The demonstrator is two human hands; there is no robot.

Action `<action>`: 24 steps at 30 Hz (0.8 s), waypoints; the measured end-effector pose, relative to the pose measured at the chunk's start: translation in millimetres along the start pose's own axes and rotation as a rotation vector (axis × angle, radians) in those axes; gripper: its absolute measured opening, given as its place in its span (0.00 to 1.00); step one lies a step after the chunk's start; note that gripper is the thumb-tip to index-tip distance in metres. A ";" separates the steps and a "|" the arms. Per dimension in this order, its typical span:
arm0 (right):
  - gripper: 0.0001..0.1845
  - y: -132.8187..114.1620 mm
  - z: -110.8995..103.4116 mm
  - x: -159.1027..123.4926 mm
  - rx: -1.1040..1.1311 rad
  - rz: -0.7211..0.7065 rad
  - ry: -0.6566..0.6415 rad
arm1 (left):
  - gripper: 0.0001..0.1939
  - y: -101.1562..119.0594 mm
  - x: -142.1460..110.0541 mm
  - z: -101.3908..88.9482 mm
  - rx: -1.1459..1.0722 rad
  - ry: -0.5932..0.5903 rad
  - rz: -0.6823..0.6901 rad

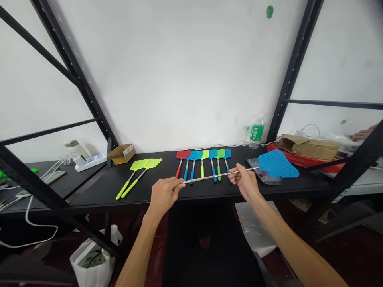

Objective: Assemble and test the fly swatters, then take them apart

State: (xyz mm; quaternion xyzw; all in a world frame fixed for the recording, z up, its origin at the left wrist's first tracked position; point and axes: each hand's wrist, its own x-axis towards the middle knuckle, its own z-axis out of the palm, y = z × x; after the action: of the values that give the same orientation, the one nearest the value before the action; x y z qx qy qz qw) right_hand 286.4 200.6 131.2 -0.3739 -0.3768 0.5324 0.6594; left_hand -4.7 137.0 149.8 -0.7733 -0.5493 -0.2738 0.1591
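A blue fly swatter (277,161) with a long metal rod is held level above the front of the black table. My left hand (166,193) is closed around the rod's left end, and its handle is hidden in the fist. Nearer the blue head, my right hand (245,181) pinches the rod between its fingers. Behind the rod lies a row of several short fly swatters in red (183,154), blue (213,154), yellow (202,169) and green (220,153). Two yellow-green fly swatters (140,173) lie together to the left, their heads overlapping.
A phone (257,169) lies partly under the blue head. At the back right stands a water bottle (256,132), with a cardboard box (309,146) on red plastic beyond. A small open carton (121,154) and power strip (91,161) sit left. Black shelf posts (295,67) flank the table.
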 end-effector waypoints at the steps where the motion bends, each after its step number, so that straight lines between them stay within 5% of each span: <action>1: 0.21 0.4 -1.7 1.6 0.001 -0.001 0.003 | 0.17 -2.1 -0.1 0.1 0.003 -0.005 -0.006; 14: 0.19 8.1 -13.7 11.8 0.026 0.010 0.023 | 0.18 -30.6 -5.3 0.3 0.022 -0.016 -0.053; 24: 0.17 9.5 -17.1 14.0 0.057 0.026 0.032 | 0.17 -18.9 -2.3 -3.8 0.044 -0.029 -0.029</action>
State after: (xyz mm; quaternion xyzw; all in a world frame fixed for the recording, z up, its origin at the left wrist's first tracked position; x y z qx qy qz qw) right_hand 299.9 214.3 116.7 -0.3682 -0.3458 0.5454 0.6689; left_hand -23.9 139.7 150.4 -0.7653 -0.5686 -0.2530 0.1640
